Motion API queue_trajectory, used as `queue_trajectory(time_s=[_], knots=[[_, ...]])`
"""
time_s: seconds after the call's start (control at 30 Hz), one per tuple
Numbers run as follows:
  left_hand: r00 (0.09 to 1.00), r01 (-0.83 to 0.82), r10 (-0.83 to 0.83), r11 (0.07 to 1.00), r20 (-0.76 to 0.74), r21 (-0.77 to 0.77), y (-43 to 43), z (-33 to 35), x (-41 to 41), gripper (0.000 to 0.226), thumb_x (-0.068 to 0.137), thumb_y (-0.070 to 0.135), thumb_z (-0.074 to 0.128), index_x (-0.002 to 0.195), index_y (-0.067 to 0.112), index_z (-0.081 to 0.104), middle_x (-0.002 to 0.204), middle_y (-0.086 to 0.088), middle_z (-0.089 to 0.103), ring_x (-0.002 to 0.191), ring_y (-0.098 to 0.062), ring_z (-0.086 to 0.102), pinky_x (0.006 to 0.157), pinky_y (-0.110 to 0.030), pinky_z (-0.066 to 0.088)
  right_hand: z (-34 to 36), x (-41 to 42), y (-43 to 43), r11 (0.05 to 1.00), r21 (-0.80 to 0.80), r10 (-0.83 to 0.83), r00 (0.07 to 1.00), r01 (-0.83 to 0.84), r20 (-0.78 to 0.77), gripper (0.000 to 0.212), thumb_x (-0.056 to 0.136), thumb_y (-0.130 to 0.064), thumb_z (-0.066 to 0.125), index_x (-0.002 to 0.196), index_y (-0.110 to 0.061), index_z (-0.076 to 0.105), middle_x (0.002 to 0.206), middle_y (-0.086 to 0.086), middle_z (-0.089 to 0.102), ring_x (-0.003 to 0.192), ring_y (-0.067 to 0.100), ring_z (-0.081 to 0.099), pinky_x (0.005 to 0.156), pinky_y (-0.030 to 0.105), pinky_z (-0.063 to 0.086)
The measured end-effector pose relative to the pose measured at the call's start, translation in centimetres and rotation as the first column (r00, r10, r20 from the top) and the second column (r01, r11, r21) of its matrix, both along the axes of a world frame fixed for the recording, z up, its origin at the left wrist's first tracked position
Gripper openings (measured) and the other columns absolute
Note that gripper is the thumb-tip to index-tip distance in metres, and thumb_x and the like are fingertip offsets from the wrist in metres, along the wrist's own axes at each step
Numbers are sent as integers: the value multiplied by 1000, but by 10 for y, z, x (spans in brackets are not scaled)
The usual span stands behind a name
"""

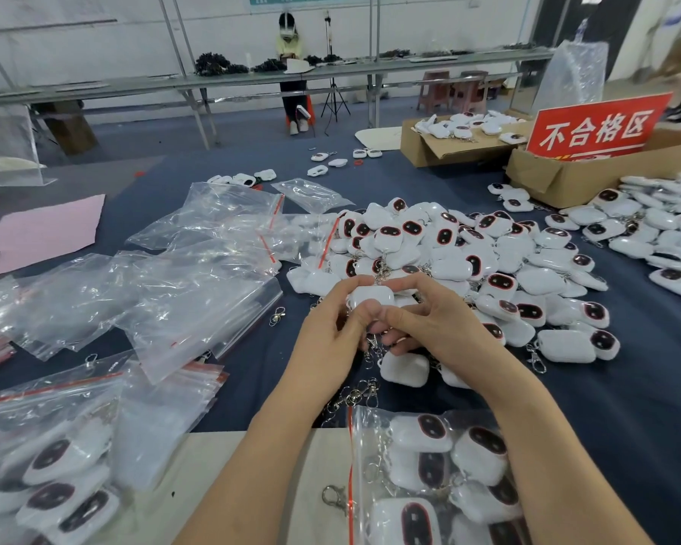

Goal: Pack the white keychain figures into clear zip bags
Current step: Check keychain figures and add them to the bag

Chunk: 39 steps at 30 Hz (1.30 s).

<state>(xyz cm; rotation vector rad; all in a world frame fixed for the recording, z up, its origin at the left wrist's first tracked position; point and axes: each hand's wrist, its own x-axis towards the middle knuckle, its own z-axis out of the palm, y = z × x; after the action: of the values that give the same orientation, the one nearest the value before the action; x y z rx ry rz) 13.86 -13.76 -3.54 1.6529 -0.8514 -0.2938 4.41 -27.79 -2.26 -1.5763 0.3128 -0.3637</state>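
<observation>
White and smooth, one keychain figure [371, 296] sits pinched between the curled fingertips of your left hand [331, 340] and right hand [433, 320], probably to free its chain before bagging, the heap [468, 253] just beyond them

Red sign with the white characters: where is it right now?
The red sign stands at the far right of the head view, propped in an open cardboard box, just behind a spread of white keychain figures.

Lighting bright, even, overhead; shadows faint. Glare on the clear zip bags [197, 293]. Wide-angle bending at edges; nearest corners and far background soft.
</observation>
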Motion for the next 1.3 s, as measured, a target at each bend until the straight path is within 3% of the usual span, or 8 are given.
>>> queue_trajectory(time_s=[0.13, 0.27, 0.4, 0.57, 0.77, 0.9, 1.1, 1.3], knots=[[1000, 25, -25, 999, -8, 34, -1, -1, -1, 27, 102, 35, 57, 129, 34, 56, 91, 8, 69, 70, -1, 61, 69, -13, 46, -4, 1, 0, 997, -67, -24, 1000, 23, -17, 22, 93, -15, 70, 111, -18, 58, 76, 10, 75, 62, 14, 65, 56, 24, 55], [999, 20, -22, 998, 46, 57, -2, -3, 0, 17, 104, 28, 52, 115, 40, 59, 71, 9, 66, 64, -4, 60, 66, -16, 47, -5, 1, -1, 995, -94, -20, 1000, 18, -13, 23, 93, -19, 72, 111, -19, 58, 78, 11, 76, 64, 15, 65, 61, 23, 54], [997, 24, -28, 998, 73, 56, -3, -3, 3, 15, 106, 23, 50, 108, 33, 61, 63, 9, 61, 61, -6, 59, 66, -16, 46, -6, 1, -2, 995, -95, -18, 1000, 19, 6, 23, 92, -19, 72, 110, -19, 58, 78, 12, 76, 65, 14, 66, 63, 21, 53], [997, 41, -44, 998, 64, 46, -2, -3, 4, 17, 108, 22, 47, 107, 24, 64, 63, 8, 60, 61, -6, 58, 67, -15, 46, -8, 1, -3, 996, -86, -22, 1000, 23, 12, 19, 93, -15, 70, 109, -19, 60, 77, 11, 76, 65, 15, 68, 63, 21, 54], [998, 26, -28, 999, 50, 24, -2, -4, 4, 26, 110, 22, 41, 106, 28, 66, 62, 6, 59, 61, -7, 58, 64, -17, 45, -7, 1, -4, 998, -64, -27, 999, 29, 23, 17, 95, -10, 67, 108, -16, 60, 76, 12, 76, 64, 15, 67, 62, 23, 55], [1000, 7, -7, 1000, 24, 7, -4, -6, 1, 26, 111, 26, 38, 118, 28, 63, 65, 9, 59, 62, -5, 57, 65, -15, 46, -4, 1, -2, 999, -43, -28, 999, 29, 23, 15, 94, -9, 67, 104, -18, 61, 76, 11, 76, 64, 14, 67, 62, 24, 57], [999, 3, -5, 999, 50, 40, -3, -7, 1, 27, 105, 44, 46, 127, 36, 58, 70, 21, 63, 67, 4, 57, 63, -9, 40, 1, -1, 3, 996, -16, -91, 992, 93, 93, 19, 89, -8, 74, 89, -28, 73, 93, -3, 74, 79, 16, 73, 71, 21, 58], [998, 21, -23, 999, 67, 27, -2, -4, -1, 23, 106, 43, 44, 122, 37, 60, 73, 26, 64, 68, 4, 57, 63, -8, 41, 4, 0, 7, 994, 3, -113, 988, 114, 102, 20, 88, -13, 75, 83, -32, 74, 84, -12, 70, 76, 13, 71, 69, 21, 58]])
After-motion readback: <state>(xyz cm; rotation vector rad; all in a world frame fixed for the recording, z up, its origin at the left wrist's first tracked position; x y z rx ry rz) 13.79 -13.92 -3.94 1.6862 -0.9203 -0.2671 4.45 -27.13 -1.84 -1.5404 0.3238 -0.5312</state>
